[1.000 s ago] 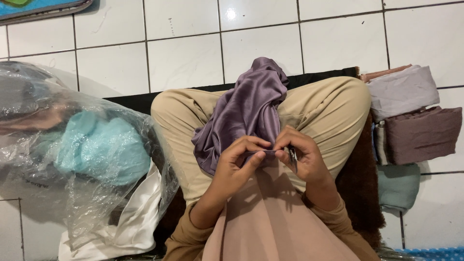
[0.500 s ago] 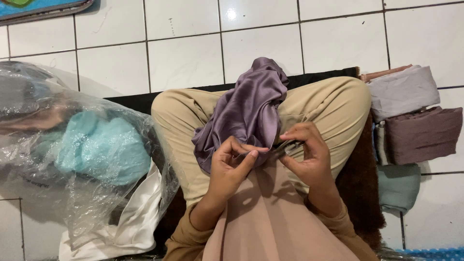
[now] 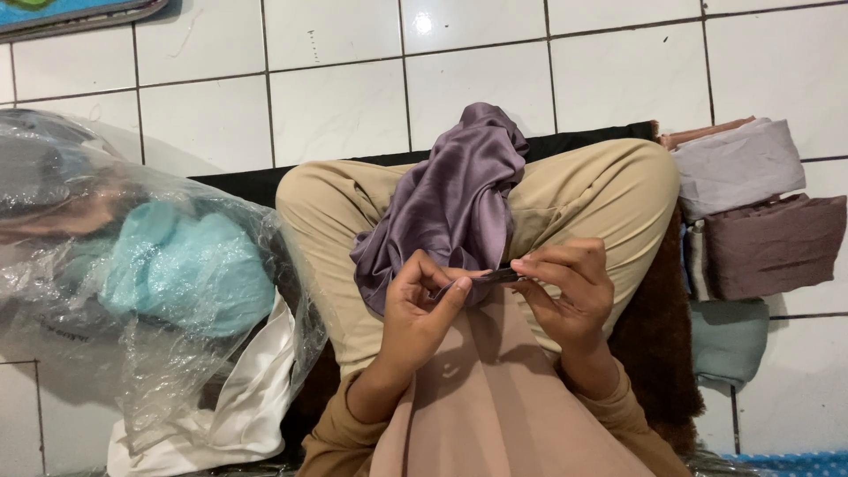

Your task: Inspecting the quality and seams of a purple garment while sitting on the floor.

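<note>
Edge of purple satin cloth (image 3: 455, 199) pinched in my left hand (image 3: 422, 305); my right hand (image 3: 565, 287) grips small metal tool (image 3: 500, 276) at hem; trimming unfinished.

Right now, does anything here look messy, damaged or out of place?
Nothing looks damaged or spilled. The purple satin cloth lies bunched on the lap, its edge pinched by the left hand and right hand. A crumpled clear plastic bag of fabric sprawls beside folded cloths.

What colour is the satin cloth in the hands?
Greyish purple satin cloth, pinched by both hands, clearest in the head view.
</note>
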